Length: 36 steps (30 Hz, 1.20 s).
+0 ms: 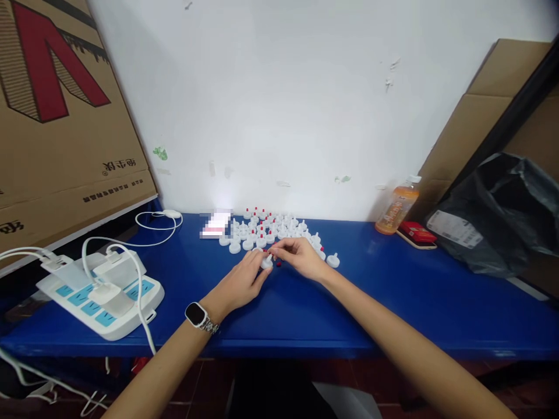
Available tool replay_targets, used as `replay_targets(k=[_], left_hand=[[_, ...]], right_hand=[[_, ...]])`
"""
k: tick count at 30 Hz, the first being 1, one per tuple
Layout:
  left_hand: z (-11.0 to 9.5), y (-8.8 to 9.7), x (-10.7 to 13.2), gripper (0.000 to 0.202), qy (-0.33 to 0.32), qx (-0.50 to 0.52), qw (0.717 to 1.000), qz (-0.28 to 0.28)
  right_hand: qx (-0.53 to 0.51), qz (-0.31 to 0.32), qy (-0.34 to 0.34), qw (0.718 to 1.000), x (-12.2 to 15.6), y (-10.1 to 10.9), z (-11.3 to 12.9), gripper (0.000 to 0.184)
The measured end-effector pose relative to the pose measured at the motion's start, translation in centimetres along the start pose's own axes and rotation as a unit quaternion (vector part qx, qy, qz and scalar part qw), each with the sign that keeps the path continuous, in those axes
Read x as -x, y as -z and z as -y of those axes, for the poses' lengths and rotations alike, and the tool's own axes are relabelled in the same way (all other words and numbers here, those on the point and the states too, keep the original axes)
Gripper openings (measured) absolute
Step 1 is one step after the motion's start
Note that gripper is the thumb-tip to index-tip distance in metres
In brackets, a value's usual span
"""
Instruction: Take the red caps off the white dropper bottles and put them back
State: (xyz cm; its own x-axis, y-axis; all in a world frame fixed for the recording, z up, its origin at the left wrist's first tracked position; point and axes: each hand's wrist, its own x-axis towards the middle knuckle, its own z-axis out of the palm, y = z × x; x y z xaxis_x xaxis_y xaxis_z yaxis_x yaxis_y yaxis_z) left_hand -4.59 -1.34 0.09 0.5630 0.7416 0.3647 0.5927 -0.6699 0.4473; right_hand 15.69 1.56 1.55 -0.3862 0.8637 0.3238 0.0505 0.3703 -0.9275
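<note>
My left hand (247, 276) is closed on a white nozzle cap (266, 263), its pointed spout tilted up. Over that spout, the fingertips of my right hand (299, 256) are pinched together; whatever they hold is too small to make out. A small loose red tip (279, 264) lies on the blue table just below my right fingers. Beyond both hands spreads a cluster of white nozzle caps (234, 247), several topped with red tips. One white nozzle cap (333, 260) without a red tip stands apart, right of my right hand.
A white power strip (117, 331) with chargers and cables occupies the table's left side. A blurred bright rectangle (217, 224) is left of the cluster. At right are an orange drink bottle (396, 209), a red packet (418, 232) on a phone, and a dark plastic bag (502, 215).
</note>
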Motion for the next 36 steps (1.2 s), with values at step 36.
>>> replay_targets(k=[36], left_hand=[[0.3, -0.2, -0.3, 0.038, 0.075, 0.117, 0.990, 0.006]], right_hand=[[0.486, -0.029, 0.065, 0.871, -16.7, 4.4, -0.2, 0.012]])
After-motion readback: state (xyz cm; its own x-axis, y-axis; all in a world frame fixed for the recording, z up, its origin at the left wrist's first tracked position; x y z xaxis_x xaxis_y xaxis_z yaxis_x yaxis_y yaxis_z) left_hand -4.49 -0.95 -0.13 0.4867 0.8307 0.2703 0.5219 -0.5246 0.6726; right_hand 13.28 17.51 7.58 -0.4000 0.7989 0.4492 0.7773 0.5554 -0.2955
